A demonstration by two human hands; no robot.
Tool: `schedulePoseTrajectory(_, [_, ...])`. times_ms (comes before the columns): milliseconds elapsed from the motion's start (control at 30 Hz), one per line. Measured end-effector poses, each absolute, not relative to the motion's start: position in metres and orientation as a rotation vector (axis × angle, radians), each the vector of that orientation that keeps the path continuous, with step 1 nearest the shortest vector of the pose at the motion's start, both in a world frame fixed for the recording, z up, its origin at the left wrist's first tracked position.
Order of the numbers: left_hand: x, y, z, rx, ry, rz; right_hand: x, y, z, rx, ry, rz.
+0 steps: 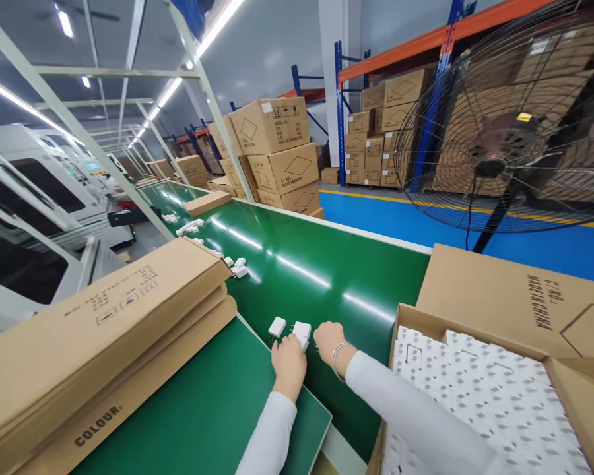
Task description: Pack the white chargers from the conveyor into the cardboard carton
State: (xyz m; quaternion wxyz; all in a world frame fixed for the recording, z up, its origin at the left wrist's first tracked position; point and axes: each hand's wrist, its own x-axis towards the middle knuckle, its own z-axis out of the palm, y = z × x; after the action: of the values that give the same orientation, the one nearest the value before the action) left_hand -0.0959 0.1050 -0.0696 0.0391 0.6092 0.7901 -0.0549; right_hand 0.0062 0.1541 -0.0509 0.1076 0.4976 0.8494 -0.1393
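Over the near edge of the green belt (297, 244), my left hand (289, 366) is closed around a white plug adapter (303, 342), whose far end shows past the fingers. Another white adapter (301, 329) lies against it on the far side. To the left, a separate adapter (277, 327) rests on the belt with its metal pins toward me. My right hand (329, 340), with a bracelet at the wrist, is just right of these, its fingers curled. Small metal pins show under its fingertips; the rest of what it holds is hidden.
An open carton (404, 318) packed with rows of white adapters stands at the right. Flattened cartons (129, 316) lie on the left. More adapters (239, 268) are scattered farther up the belt. A large fan (495, 152) stands beyond, near stacked boxes (282, 168).
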Motion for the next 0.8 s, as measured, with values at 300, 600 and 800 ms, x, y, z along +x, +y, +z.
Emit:
schedulePoseTrajectory(300, [-0.053,0.108,-0.042,1.978,2.111,-0.275,0.081,0.14,-0.059,1.312,2.688,-0.488])
schedulePoseTrajectory(600, [-0.065,0.093,-0.064,1.934,1.87,-0.04,0.083,0.117,-0.07,1.324,2.784,-0.576])
schedulePoseTrajectory(800, [-0.069,0.078,-0.079,1.933,1.803,0.077,0.065,0.107,-0.069,1.439,2.718,-0.615])
